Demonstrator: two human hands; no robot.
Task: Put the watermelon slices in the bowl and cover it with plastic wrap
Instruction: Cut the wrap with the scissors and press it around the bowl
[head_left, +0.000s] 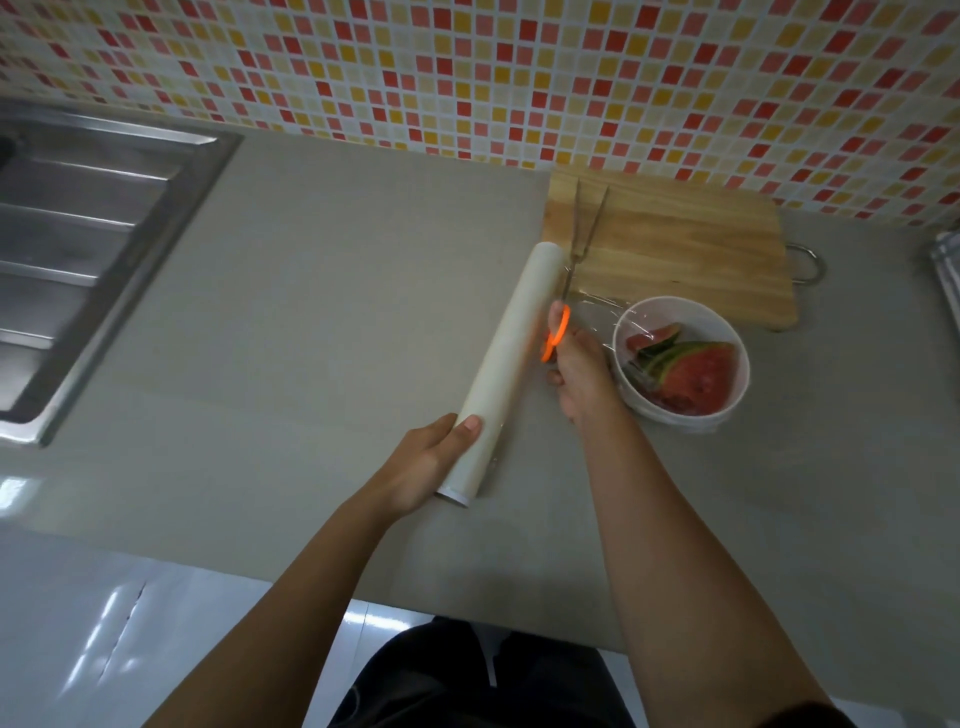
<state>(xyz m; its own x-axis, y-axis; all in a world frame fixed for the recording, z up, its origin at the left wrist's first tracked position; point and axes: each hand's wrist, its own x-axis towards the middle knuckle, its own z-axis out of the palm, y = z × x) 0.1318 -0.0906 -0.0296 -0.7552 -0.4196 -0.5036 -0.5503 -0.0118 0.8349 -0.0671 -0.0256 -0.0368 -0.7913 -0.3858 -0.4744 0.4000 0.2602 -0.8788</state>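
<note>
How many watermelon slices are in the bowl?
2: a large slice at the front of the bowl, a smaller slice behind it. More may be hidden underneath.

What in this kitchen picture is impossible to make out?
Head view:
- Plastic wrap at the bowl: transparent, only glints; its edges unclear.
- Fingers of the right hand in the scissors handles: hidden by the hand's back.
- Sink: cut off by the left edge.
- Item far right: cut off by the frame.

The left grip (426, 462) clasps a long white roll of plastic wrap (511, 353) on the grey tabletop (337, 312) — the right grip (579, 371) holds orange-handled metal scissors (558, 332), blades spread — beside a round white bowl (675, 421) of red watermelon slices (696, 374)
</note>
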